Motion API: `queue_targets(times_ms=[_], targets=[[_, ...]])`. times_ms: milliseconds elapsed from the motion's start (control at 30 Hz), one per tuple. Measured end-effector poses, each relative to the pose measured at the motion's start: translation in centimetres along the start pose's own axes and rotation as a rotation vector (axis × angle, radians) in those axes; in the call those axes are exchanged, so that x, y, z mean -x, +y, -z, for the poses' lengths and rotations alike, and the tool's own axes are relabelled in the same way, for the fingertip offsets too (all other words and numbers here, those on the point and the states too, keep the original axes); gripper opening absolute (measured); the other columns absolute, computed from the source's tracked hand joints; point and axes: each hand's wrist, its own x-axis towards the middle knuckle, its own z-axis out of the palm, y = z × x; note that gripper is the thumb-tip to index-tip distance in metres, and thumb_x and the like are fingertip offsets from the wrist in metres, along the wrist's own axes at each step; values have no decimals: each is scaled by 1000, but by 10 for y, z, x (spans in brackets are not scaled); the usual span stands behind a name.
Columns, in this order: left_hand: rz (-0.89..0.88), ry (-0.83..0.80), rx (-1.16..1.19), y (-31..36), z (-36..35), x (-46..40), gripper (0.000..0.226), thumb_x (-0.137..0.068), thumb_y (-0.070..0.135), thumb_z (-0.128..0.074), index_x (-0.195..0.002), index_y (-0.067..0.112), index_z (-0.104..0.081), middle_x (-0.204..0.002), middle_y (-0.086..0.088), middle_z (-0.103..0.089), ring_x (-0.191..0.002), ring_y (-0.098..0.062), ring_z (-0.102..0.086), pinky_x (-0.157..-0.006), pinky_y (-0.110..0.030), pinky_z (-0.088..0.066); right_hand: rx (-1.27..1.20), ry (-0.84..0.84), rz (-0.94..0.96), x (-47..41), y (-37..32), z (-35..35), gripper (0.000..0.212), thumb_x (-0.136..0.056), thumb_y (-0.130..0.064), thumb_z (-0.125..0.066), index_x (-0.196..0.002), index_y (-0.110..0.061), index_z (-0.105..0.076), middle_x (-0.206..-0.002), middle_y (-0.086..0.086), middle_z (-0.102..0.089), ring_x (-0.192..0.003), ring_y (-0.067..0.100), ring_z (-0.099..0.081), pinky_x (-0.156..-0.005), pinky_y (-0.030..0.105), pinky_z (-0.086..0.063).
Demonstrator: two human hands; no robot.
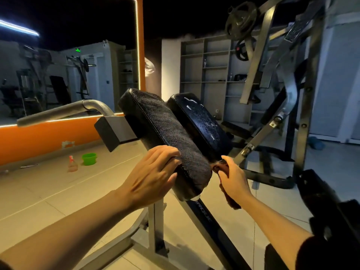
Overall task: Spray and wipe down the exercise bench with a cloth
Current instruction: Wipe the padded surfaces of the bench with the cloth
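The exercise bench has two black padded cushions side by side, tilted up away from me: the left pad (165,131) and the right pad (200,119), whose surface looks worn and speckled. My left hand (153,178) grips the near left edge of the left pad, fingers curled over its top. My right hand (233,178) holds a dark red cloth (230,199) against the near right side of that pad, in the gap between the two cushions. A pink spray bottle (72,164) stands on the floor at left, far from both hands.
A green bucket (89,158) sits on the floor by the spray bottle, below an orange wall with a mirror. The bench's grey handle bar (64,112) juts left. A weight machine frame (276,114) with plates stands at right. Another black pad (319,195) is close at my right.
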Motion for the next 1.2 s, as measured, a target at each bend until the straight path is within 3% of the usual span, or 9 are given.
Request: queue_targets(times_ms=[133, 300, 400, 500, 667, 833, 933, 1067, 1200], targets=[[36, -3, -6, -4, -2, -5, 35, -85, 27, -54, -110, 4, -64, -119, -14, -54, -114, -24, -46, -104, -31, -29, -44, 168, 46, -13, -52, 21, 38, -88, -18, -68, -118, -19, -44, -111, 5, -48, -92, 22, -54, -77, 36, -48], [22, -17, 21, 6, -3, -3, 38, -75, 25, -68, -108, 6, -65, -120, -11, -51, -112, -23, -46, -104, -31, -30, -392, -331, 95, 7, -100, 24, 48, -91, -27, -61, -138, -23, -50, -143, 5, -43, -122, 21, -49, -107, 40, -42], [10, -30, 14, 4, -1, 2, 36, -75, 24, -68, -106, 5, -67, -117, -12, -56, -112, -23, -47, -105, -29, -29, -267, -177, 265, 13, -93, 15, 63, -86, -10, -69, -142, -27, -47, -142, -3, -50, -129, 12, -45, -109, 34, -38], [23, -44, -8, 0, 1, 6, 38, -73, 25, -72, -106, 6, -68, -116, -12, -60, -111, -22, -48, -103, -28, -34, -199, -35, 295, 9, -82, 7, 45, -88, -24, -69, -131, -31, -59, -133, -6, -50, -124, 9, -35, -103, 28, -31], [49, -43, 3, -2, 2, 11, 42, -70, 23, -81, -106, 7, -69, -116, -12, -60, -111, -22, -48, -98, -32, -38, -611, -224, 365, 18, -94, -14, 40, -94, -37, -43, -132, -33, -55, -157, -13, -24, -138, 3, -34, -115, 28, -32], [28, -36, 37, -5, -6, 15, 37, -84, 30, -61, -115, 10, -61, -124, -10, -50, -115, -23, -48, -101, -30, -36, -294, -1, 716, 21, -98, -29, 45, -94, -19, -54, -138, -24, -51, -148, -1, -43, -136, 11, -38, -111, 21, -33], [41, -33, 45, -3, -9, 17, 35, -88, 31, -53, -115, 10, -58, -124, -8, -47, -114, -23, -47, -103, -30, -36, -248, 65, 569, -2, -73, -30, 36, -94, -11, -54, -129, -18, -59, -132, 1, -56, -123, 17, -49, -104, 26, -38], [31, -42, -1, 1, -8, 17, 42, -73, 24, -80, -109, 6, -68, -117, -14, -60, -112, -24, -47, -99, -36, -39, -59, 237, 59, -27, -32, -19, 30, -93, -1, -55, -120, -11, -63, -123, 13, -56, -117, 30, -50, -88, 25, -35], [29, -47, 4, -1, -9, 12, 46, -72, 22, -80, -112, 4, -65, -118, -14, -59, -112, -25, -47, -100, -34, -37, -205, 395, 157, -19, -73, -8, 41, -87, -5, -67, -126, -9, -54, -130, 13, -48, -117, 20, -47, -83, 5, -34]])
